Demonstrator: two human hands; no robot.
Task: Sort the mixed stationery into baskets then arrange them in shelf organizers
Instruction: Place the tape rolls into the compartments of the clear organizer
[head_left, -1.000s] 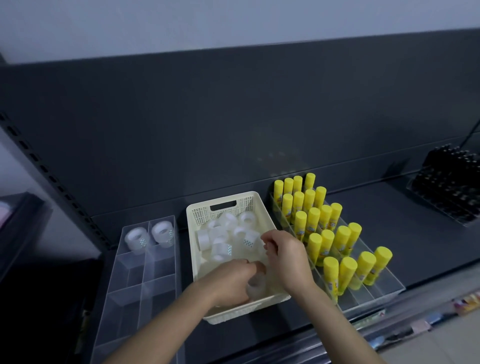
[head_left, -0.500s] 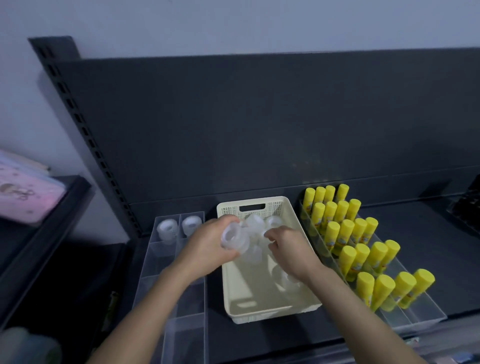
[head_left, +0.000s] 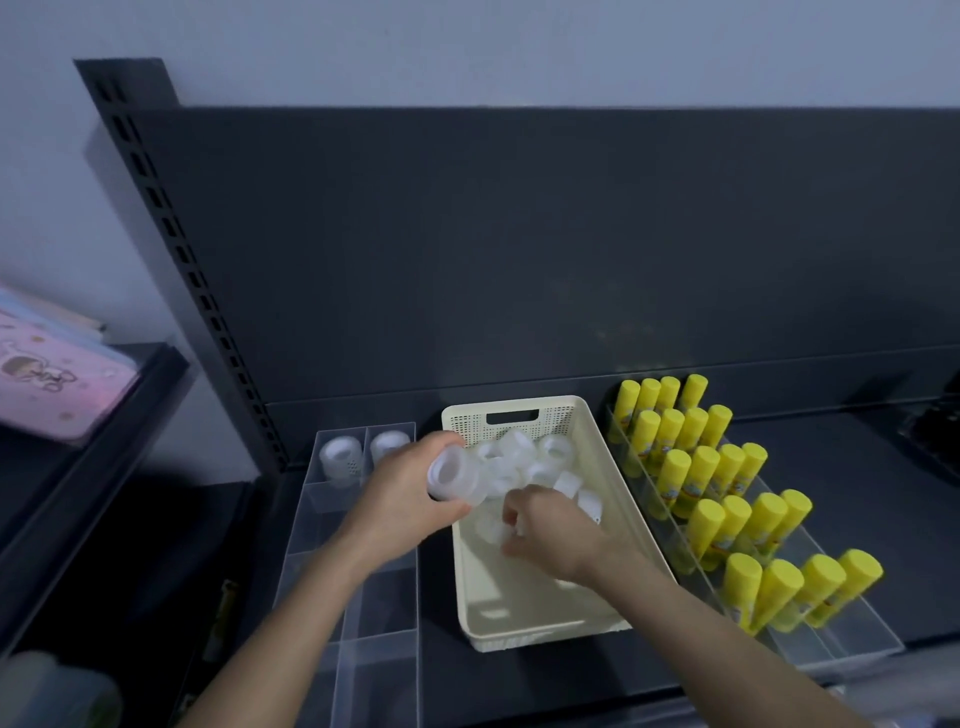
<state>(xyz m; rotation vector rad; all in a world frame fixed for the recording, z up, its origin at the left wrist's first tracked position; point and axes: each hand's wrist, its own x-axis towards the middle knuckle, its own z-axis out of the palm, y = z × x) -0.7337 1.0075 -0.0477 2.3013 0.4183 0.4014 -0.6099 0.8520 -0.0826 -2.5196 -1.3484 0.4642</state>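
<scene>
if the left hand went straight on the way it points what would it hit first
Probably the loose tape rolls heaped in the basket, unless the left hand and its held rolls pass above them.

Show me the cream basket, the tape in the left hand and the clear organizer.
cream basket (head_left: 558, 421), head view, on its mesh back wall.
tape (head_left: 452, 470), head view, on the open end of the held roll.
clear organizer (head_left: 382, 675), head view, on a bare front compartment.
</scene>
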